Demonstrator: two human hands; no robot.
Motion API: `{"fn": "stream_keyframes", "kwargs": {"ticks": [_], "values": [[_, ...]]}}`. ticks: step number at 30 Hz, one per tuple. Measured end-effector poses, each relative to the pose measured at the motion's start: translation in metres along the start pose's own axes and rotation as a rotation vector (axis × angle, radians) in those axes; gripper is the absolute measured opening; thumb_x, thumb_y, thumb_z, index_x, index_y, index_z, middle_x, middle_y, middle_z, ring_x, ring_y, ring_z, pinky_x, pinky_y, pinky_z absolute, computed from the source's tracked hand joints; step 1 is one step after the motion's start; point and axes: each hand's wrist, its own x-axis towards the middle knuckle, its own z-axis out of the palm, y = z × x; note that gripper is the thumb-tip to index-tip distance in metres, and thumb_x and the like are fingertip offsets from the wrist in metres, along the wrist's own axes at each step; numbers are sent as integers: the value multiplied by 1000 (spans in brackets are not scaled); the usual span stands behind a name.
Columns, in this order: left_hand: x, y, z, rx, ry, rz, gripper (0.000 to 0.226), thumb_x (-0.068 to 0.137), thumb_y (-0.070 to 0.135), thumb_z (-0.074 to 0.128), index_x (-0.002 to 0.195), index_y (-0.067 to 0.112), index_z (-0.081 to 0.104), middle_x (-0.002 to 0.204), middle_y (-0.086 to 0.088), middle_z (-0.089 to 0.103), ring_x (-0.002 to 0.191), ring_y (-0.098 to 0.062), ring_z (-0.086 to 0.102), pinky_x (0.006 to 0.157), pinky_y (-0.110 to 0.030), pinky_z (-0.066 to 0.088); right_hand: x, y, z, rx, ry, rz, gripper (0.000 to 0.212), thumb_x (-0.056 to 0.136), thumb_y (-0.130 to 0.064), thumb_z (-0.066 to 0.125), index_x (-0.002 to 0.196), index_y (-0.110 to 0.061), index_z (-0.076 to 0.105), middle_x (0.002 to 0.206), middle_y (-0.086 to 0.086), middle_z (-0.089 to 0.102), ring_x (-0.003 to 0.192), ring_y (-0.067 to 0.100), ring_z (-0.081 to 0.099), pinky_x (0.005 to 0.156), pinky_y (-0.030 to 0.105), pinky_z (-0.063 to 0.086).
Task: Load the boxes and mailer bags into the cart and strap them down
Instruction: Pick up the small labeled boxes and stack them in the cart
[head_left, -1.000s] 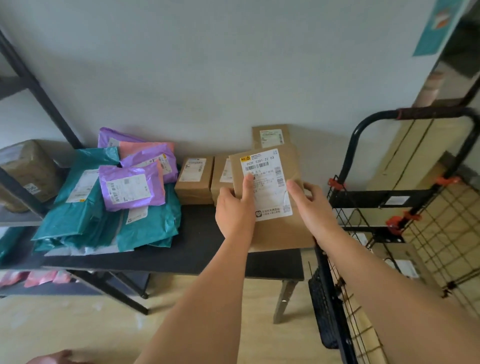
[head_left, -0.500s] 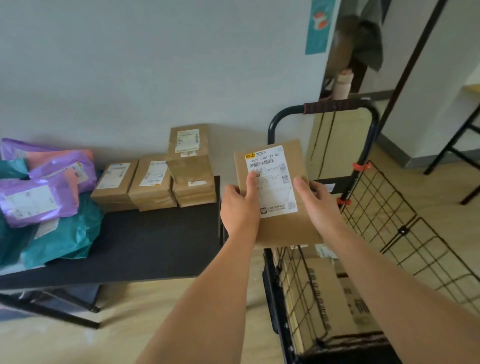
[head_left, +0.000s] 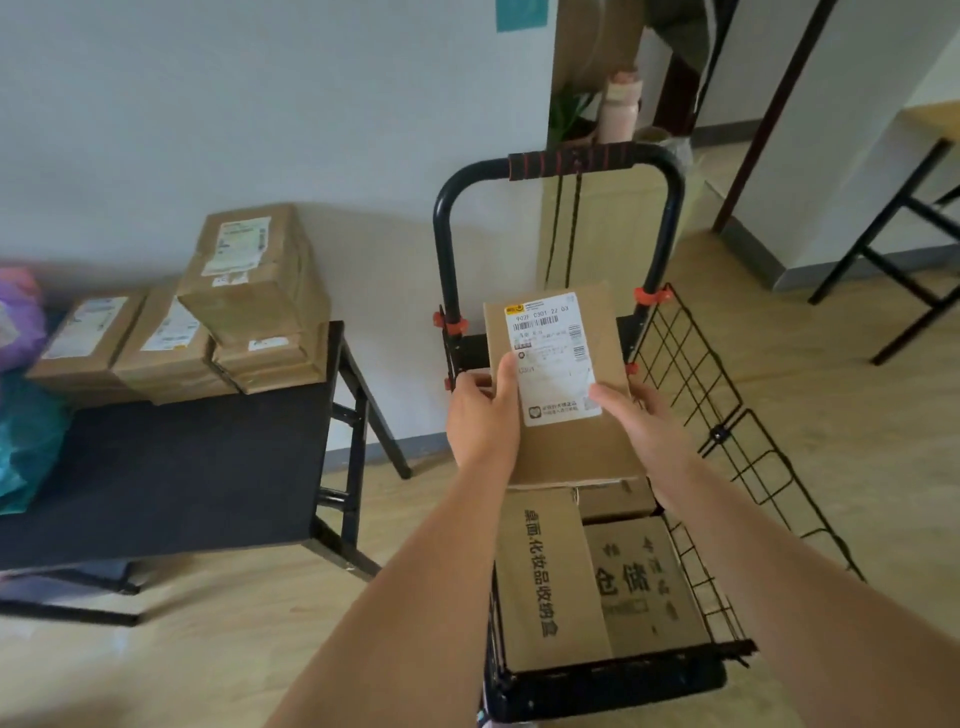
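While other brown cardboard boxes (head_left: 249, 291) sit on the black worktop (head_left: 182, 467) at left, the left hand (head_left: 480, 421) and right hand (head_left: 644, 423) grip the side edges of a flat brown white-labelled cardboard box (head_left: 560, 382) mid-frame, over the black wire cart (head_left: 613, 680). It looks light and stiff, so opposite edges, thumbs on top, seem the soundest hold.

Left hand (head_left: 480, 415), right hand (head_left: 641, 422) gripping box (head_left: 560, 374)

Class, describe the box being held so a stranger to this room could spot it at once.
Find the black wire cart beside the black table. Above the cartons inside it, the left hand and right hand grip one flat brown box by its sides. Unlike those cartons' printed black characters, it carries a white shipping label.
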Motion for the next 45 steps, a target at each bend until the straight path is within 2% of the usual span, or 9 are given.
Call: {"fn": "stream_keyframes", "kwargs": {"ticks": [2,5,9,16,23,30,37,41,45], "values": [[11,-1,16,9,-50,-14,45,89,66,47,109,26,50,88,16,54,74,2,51,53,-17,34,13,5,-6,36,56,32,34,77,-49,74,101,-34,55,103,-1,64,97,22,63,92,51,52],[25,-3,37,16,-124,-62,32,90,56,52,107,28,49,88,17,56,72,2,52,51,-16,34,33,13,-12,11,106,103,56,76,-49,73,120,-24,49,107,1,60,99,21,60,83,44,54],[42,-8,62,41,-196,-86,23,91,40,58,108,28,50,83,20,50,70,4,47,52,-16,31,61,27,-20,-54,123,127,41,87,-44,64,120,-23,54,103,-4,61,93,17,58,67,33,47],[60,-26,103,75,-318,-157,43,88,20,66,127,22,51,111,8,62,92,-9,55,62,-18,42,112,60,-26,-168,98,141,47,100,-35,48,146,-33,38,99,-18,52,84,7,52,61,30,45],[88,-58,162,151,-279,-229,53,87,23,68,136,31,50,91,20,53,72,4,50,50,-10,35,184,103,-46,-132,-28,294,54,101,-25,51,150,-37,31,109,-12,56,85,10,55,72,38,54],[138,-127,226,255,-172,-294,57,87,18,70,138,32,50,111,15,60,62,9,47,34,-3,31,255,173,-33,-110,-27,270,50,98,-22,52,144,-38,41,125,-10,60,115,21,57,96,49,52],[162,-194,254,409,-191,-336,45,86,14,70,128,28,60,94,16,63,70,5,50,56,-11,35,295,234,-16,-152,-100,362,47,96,-24,51,134,-51,45,106,-26,60,97,6,57,74,34,53],[168,-213,262,548,-228,-296,54,84,20,73,135,25,55,117,7,67,105,-12,63,84,-26,50,304,261,-11,-187,-102,432,40,101,-31,45,136,-50,42,103,-21,58,81,9,55,82,50,57],[162,-229,264,623,-220,-315,47,83,19,74,128,23,60,109,6,66,95,-10,59,73,-23,45,302,280,-7,-265,-143,486,45,101,-25,37,140,-49,41,102,-23,63,72,14,56,61,25,51]]}}
